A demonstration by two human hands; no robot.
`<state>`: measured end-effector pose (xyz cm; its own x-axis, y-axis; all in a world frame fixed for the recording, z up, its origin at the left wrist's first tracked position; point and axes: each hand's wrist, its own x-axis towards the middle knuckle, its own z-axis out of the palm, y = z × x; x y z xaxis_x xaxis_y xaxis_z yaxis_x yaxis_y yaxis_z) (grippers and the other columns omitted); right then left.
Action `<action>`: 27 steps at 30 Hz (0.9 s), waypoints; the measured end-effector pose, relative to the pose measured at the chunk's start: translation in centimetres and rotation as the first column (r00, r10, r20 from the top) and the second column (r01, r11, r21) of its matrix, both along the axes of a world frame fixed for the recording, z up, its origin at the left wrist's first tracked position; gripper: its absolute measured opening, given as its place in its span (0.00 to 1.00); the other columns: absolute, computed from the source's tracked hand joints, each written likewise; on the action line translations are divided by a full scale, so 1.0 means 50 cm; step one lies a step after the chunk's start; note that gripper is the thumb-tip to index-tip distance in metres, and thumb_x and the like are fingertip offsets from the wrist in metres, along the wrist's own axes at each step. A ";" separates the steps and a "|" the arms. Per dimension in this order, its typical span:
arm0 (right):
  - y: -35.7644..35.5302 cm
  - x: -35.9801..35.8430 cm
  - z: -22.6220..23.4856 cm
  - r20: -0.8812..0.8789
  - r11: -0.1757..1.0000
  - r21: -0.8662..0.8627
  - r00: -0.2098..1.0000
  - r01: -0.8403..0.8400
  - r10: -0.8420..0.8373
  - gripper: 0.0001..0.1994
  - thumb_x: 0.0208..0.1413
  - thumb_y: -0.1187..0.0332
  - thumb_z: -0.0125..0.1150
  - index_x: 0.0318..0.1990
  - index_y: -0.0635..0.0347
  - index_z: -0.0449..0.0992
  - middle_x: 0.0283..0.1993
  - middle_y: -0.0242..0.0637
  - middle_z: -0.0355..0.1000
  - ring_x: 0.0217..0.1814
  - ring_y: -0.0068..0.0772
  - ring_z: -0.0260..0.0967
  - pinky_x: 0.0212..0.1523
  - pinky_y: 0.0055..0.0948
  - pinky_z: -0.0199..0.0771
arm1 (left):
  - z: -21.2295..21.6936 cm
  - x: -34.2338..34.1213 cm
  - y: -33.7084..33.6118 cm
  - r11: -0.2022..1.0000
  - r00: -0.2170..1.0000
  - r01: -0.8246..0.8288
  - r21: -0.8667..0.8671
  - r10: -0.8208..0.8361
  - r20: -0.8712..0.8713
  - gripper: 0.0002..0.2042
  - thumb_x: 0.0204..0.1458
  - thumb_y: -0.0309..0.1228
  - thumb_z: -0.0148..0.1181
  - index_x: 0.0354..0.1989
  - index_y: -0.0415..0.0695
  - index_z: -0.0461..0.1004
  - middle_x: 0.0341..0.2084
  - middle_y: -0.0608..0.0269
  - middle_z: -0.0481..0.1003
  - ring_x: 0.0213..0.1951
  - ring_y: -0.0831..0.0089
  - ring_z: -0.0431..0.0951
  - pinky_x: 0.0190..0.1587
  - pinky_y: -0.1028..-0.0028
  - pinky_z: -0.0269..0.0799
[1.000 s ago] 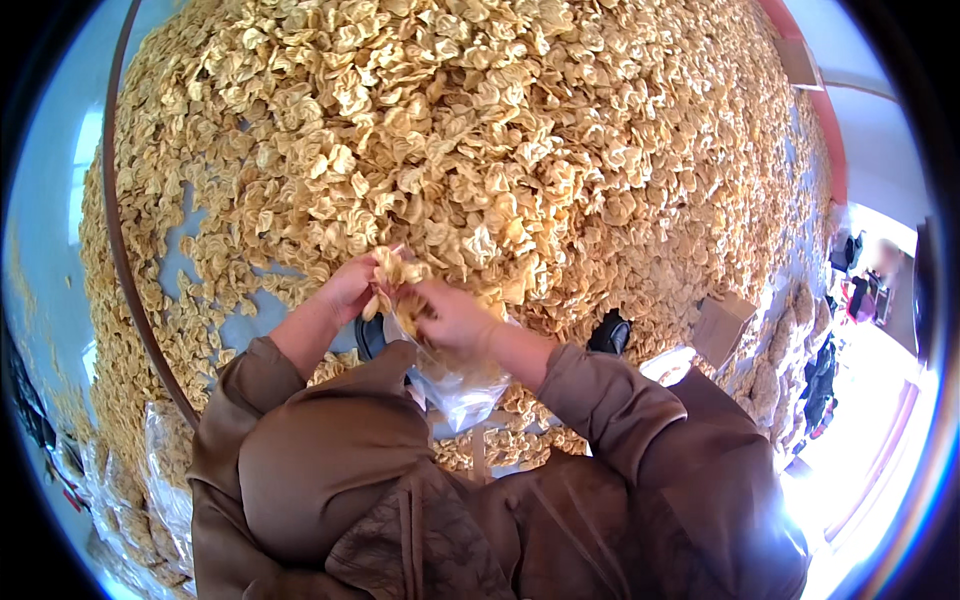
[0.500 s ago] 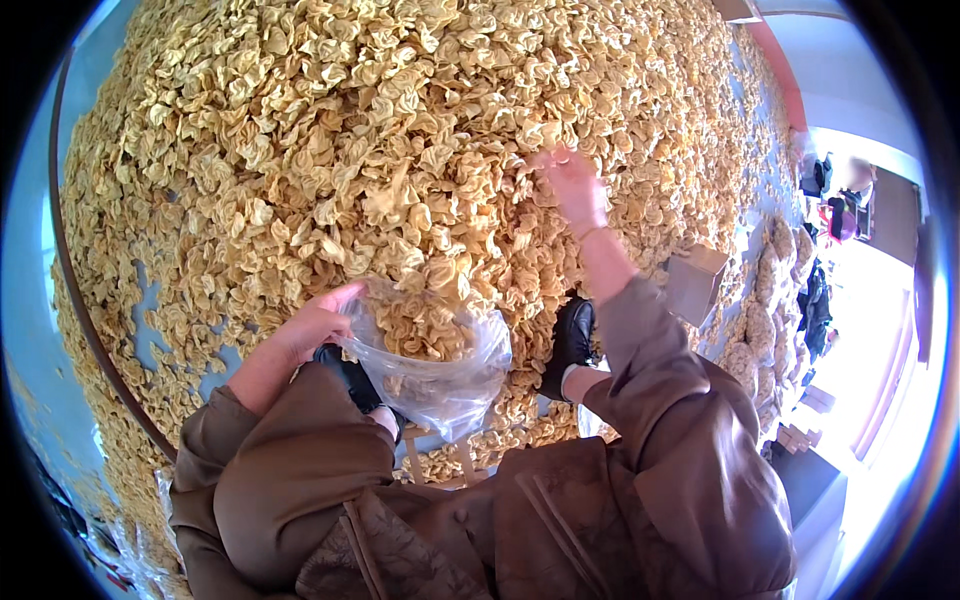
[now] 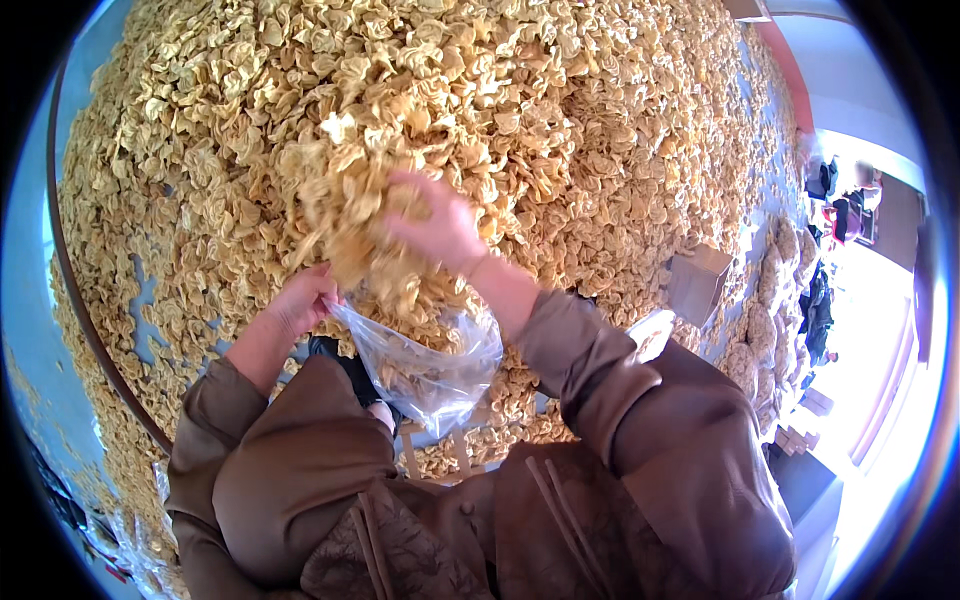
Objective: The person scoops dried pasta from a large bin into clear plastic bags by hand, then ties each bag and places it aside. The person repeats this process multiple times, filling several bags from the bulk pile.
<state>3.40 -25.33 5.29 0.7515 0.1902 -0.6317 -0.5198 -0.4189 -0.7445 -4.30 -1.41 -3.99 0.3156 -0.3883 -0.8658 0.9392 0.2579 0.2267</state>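
Observation:
My left hand [image 3: 305, 300] is closed on the rim of a clear plastic bag [image 3: 425, 375], pinching it at the left side. The bag stands between my legs, partly filled with curled, pale yellow dried slices. Just above its mouth is my right hand [image 3: 440, 222], fingers apart and somewhat blurred. Beside its palm a blurred bunch of dried slices [image 3: 345, 215] tumbles over the bag's far edge. A large heap of the same slices [image 3: 560, 90] spreads out in front of me.
A cardboard box [image 3: 698, 283] stands on the heap to my right. Beyond it lie filled clear bags [image 3: 770, 290]. A dark pipe or hose [image 3: 75, 270] curves along the left. Under the bag are wooden slats [image 3: 460, 452]. A person [image 3: 858, 205] is far off at right.
My right hand has swept left and nearer from the heap to the bag's mouth, pushing slices along. The left hand has shifted slightly left, still gripping the rim, and the bag's opening has narrowed.

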 end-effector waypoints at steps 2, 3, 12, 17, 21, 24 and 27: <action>0.036 -0.122 -0.070 0.174 0.996 -0.035 0.981 -0.082 0.087 0.28 0.48 0.54 0.63 0.58 0.48 0.68 0.56 0.44 0.69 0.54 0.44 0.70 0.53 0.36 0.74 | -0.024 -0.012 0.003 1.000 1.000 -0.002 -0.013 0.002 0.013 0.22 0.39 0.14 0.46 0.48 0.36 0.68 0.29 0.60 0.73 0.25 0.72 0.72 0.29 0.75 0.69; 0.042 -0.176 -0.098 0.222 0.988 -0.021 0.963 -0.153 0.154 0.29 0.49 0.54 0.62 0.58 0.51 0.67 0.55 0.43 0.70 0.53 0.43 0.71 0.53 0.37 0.73 | -0.004 -0.018 -0.013 0.999 0.998 0.041 0.007 -0.041 0.038 0.23 0.39 0.14 0.47 0.49 0.36 0.68 0.28 0.62 0.72 0.25 0.73 0.71 0.28 0.75 0.67; -0.040 -0.451 -0.228 -0.586 0.912 0.405 0.746 -0.067 0.316 0.23 0.54 0.64 0.59 0.59 0.53 0.68 0.55 0.42 0.70 0.56 0.35 0.67 0.57 0.33 0.65 | 0.068 -0.049 -0.031 0.860 0.829 0.510 0.004 -0.493 0.265 0.40 0.36 0.15 0.45 0.67 0.43 0.53 0.51 0.67 0.69 0.20 0.88 0.61 0.22 0.86 0.56; -0.174 -0.266 -0.028 -0.299 0.971 -0.088 0.924 0.221 -0.237 0.25 0.52 0.64 0.64 0.58 0.53 0.67 0.53 0.37 0.70 0.47 0.29 0.71 0.47 0.27 0.72 | 0.071 -0.083 0.001 0.927 0.920 0.376 0.018 -0.375 0.114 0.42 0.34 0.13 0.43 0.68 0.45 0.53 0.60 0.67 0.63 0.19 0.88 0.58 0.21 0.85 0.54; -0.244 -0.320 -0.110 -0.447 0.543 -0.457 0.346 0.704 -0.825 0.49 0.46 0.55 0.71 0.69 0.41 0.39 0.65 0.40 0.56 0.60 0.38 0.60 0.50 0.46 0.69 | 0.044 -0.070 0.028 0.964 0.959 0.264 -0.019 -0.261 0.110 0.41 0.33 0.12 0.42 0.66 0.44 0.56 0.61 0.66 0.62 0.19 0.88 0.57 0.21 0.85 0.54; -0.170 -0.218 -0.184 -0.014 0.737 -0.057 0.737 0.674 -0.676 0.49 0.42 0.61 0.73 0.68 0.52 0.44 0.65 0.45 0.55 0.55 0.39 0.65 0.55 0.40 0.70 | 0.063 -0.027 0.010 0.982 0.978 0.187 -0.040 -0.182 0.098 0.40 0.35 0.15 0.44 0.67 0.41 0.54 0.59 0.63 0.63 0.22 0.86 0.64 0.25 0.84 0.60; -0.027 -0.059 -0.117 0.192 0.881 -0.187 0.896 0.434 -0.401 0.36 0.43 0.65 0.68 0.62 0.57 0.60 0.58 0.44 0.65 0.51 0.37 0.68 0.50 0.34 0.73 | 0.035 -0.029 0.034 0.995 0.986 0.053 -0.090 -0.038 0.162 0.35 0.36 0.16 0.44 0.63 0.37 0.58 0.50 0.59 0.67 0.26 0.78 0.72 0.26 0.82 0.66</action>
